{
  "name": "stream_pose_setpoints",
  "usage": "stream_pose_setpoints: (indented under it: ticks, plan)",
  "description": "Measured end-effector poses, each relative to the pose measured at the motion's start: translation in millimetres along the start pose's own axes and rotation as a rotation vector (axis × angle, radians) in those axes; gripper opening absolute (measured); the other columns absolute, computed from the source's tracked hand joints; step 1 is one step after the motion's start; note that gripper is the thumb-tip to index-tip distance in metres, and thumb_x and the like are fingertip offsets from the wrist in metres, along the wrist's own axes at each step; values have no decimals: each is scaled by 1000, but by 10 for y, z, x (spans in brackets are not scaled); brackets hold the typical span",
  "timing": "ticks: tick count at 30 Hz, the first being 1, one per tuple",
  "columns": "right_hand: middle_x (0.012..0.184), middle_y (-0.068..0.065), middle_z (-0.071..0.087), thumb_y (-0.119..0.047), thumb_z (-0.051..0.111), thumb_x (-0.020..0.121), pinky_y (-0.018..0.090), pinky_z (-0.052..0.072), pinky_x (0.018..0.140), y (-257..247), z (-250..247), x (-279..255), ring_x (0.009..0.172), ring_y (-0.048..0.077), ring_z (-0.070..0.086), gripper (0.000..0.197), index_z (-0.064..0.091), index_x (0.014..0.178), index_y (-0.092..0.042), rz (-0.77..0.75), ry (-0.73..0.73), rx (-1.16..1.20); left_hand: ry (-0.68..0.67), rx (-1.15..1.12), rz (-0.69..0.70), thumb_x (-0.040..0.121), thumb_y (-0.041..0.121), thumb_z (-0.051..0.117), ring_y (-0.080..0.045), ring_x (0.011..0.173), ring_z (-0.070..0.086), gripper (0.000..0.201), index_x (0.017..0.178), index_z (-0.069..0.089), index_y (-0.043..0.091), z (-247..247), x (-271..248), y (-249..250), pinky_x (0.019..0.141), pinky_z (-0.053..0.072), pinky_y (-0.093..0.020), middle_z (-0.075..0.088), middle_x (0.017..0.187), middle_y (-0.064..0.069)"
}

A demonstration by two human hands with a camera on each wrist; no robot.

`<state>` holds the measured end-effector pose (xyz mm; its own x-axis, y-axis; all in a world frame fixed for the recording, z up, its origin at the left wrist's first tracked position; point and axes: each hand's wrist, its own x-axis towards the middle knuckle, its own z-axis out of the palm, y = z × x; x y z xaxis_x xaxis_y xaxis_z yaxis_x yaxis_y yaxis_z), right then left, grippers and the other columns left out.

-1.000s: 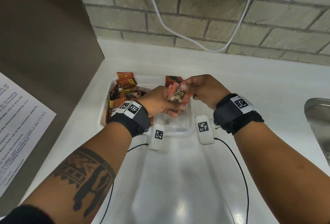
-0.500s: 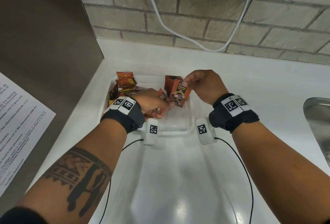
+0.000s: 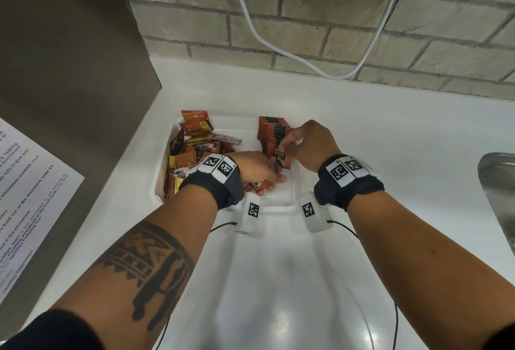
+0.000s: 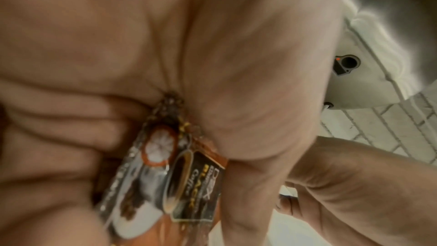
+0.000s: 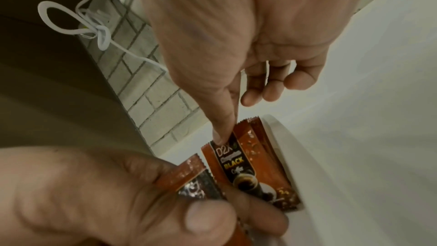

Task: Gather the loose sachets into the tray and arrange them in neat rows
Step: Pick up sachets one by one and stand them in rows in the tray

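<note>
Right hand point(image 3: 308, 146) pinched a sachet point(image 3: 281, 156) upright against the row point(image 3: 274, 132) just beyond; left hand point(image 3: 257, 172) gripped spare sachets point(image 4: 187, 184) beside it.

Tray point(image 3: 296, 190): white, shallow, rectangular, on white counter. Row of sachets point(image 3: 271, 132): orange-brown, upright on edge, packed along the tray's right side; front sachet point(image 3: 281, 158) reads "BLACK Coffee". Loose sachets point(image 3: 195, 149): jumbled heap, red, yellow, brown, in the tray's left half.

1 tray point(image 3: 295, 199), 2 hands, many sachets point(image 3: 274, 131)
</note>
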<state>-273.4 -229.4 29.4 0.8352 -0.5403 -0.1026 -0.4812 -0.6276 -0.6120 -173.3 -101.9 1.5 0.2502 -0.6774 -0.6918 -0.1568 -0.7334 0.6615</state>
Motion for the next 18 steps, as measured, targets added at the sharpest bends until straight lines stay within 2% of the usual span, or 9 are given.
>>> stream_pose_setpoints:
  ticks: [2, 6, 8, 11, 13, 15, 18]
  plan:
    - [78, -4, 71, -13, 65, 85, 0, 36, 56, 8, -5, 3, 65, -1, 55, 17, 80, 81, -20, 9, -9, 2, 4, -23, 2, 94, 32, 70, -21, 70, 59, 31, 109, 64, 6, 3, 15, 13, 73, 49, -33, 69, 80, -2]
    - [72, -9, 61, -11, 68, 85, 0, 36, 54, 25, -36, 15, 65, 2, 53, 12, 78, 84, -17, 8, -20, 9, 27, -31, 11, 95, 31, 69, -17, 65, 59, 30, 112, 63, 7, 13, 24, 51, 59, 47, -25, 68, 83, -3]
    - [75, -7, 60, -12, 71, 84, 2, 37, 54, 27, -39, 38, 68, 5, 54, 8, 77, 86, -17, 15, -19, 10, 39, -15, 20, 96, 31, 68, -17, 63, 59, 32, 115, 62, 5, 19, 27, 68, 54, 46, -24, 68, 84, -3]
    - [88, -3, 58, -17, 73, 84, 7, 34, 58, 30, -32, 63, 82, 12, 56, 7, 77, 90, -19, 14, -18, -14, 43, -12, 18, 97, 31, 67, -17, 64, 60, 42, 123, 61, 0, 26, 31, 67, 53, 44, -24, 68, 84, -3]
    - [81, -8, 56, -17, 72, 85, 7, 34, 59, 29, -33, 57, 80, 11, 55, 8, 77, 91, -18, 15, -22, -13, 45, -27, 12, 96, 31, 67, -17, 65, 60, 45, 127, 61, 0, 30, 30, 59, 53, 45, -23, 69, 86, -4]
    - [76, -11, 54, -17, 72, 86, 7, 35, 59, 36, -29, 54, 79, 11, 54, 7, 77, 91, -19, 11, -16, -16, 48, -31, 12, 96, 31, 68, -17, 65, 60, 40, 124, 62, 2, 29, 21, 57, 50, 46, -22, 69, 87, -4]
    - [76, -12, 53, -18, 73, 86, 6, 33, 58, 35, -24, 44, 74, 7, 52, 7, 76, 91, -20, 7, -9, -9, 40, -34, 19, 96, 31, 67, -17, 66, 60, 23, 106, 64, 10, 24, 6, 62, 48, 47, -20, 69, 90, -5]
